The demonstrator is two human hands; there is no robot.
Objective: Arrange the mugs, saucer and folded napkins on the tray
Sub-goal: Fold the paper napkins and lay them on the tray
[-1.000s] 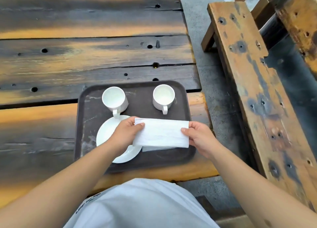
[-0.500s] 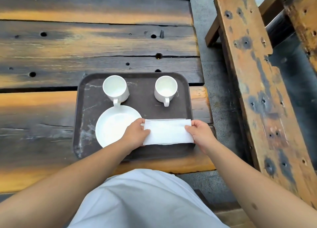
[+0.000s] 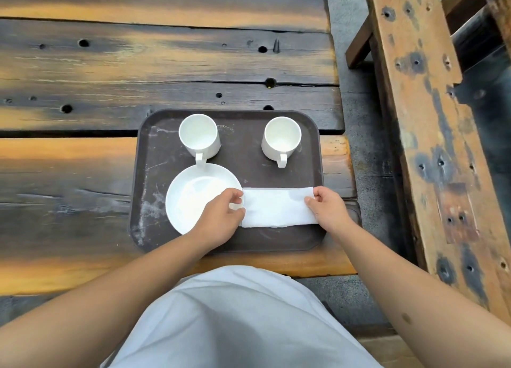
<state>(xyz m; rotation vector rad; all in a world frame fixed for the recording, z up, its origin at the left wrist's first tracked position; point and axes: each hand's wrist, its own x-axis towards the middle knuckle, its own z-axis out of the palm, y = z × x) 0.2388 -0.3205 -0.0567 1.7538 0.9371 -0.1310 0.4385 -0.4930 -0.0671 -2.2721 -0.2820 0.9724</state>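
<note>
The folded napkin (image 3: 279,207) lay flat on the near right part of the brown tray (image 3: 146,201), stretched between the left hand (image 3: 221,218), which pinched its left end, and the right hand (image 3: 327,210), which pinched its right end. On the tray stood two white mugs, the left mug (image 3: 199,136) and the right mug (image 3: 281,138), upright with handles toward the person, with one saucer (image 3: 193,199) just left of the one napkin.

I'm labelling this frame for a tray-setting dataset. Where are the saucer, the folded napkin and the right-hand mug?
saucer (image 3: 193,193): head view, bare centre of its well.
folded napkin (image 3: 276,207): head view, middle of its top face.
right-hand mug (image 3: 282,138): head view, inside of the cup.
</note>
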